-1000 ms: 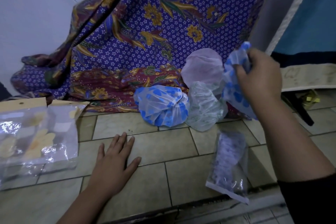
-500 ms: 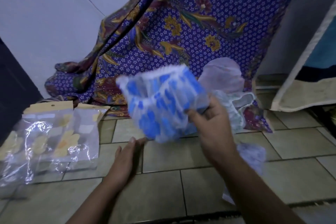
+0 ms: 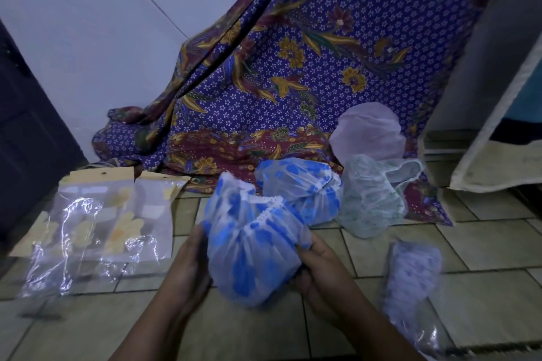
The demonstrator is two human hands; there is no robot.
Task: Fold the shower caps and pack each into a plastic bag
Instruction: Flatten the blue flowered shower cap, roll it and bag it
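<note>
The tan header cards on the clear plastic bags [image 3: 96, 228] at my left are too blurred to read. I hold the translucent white shower cap with blue blotches [image 3: 252, 252] between both hands, above the tiled floor [image 3: 469, 243]. My left grip [image 3: 187, 269] curls round its left side and my right grip [image 3: 319, 269] pinches its right edge. Just beyond it lie a second blue-blotched cap [image 3: 305, 187], a pale green-patterned cap [image 3: 369, 202] and a pale lilac cap [image 3: 369, 135], near the purple batik cloth [image 3: 293, 67]. A bagged cap [image 3: 410, 287] lies to my right.
</note>
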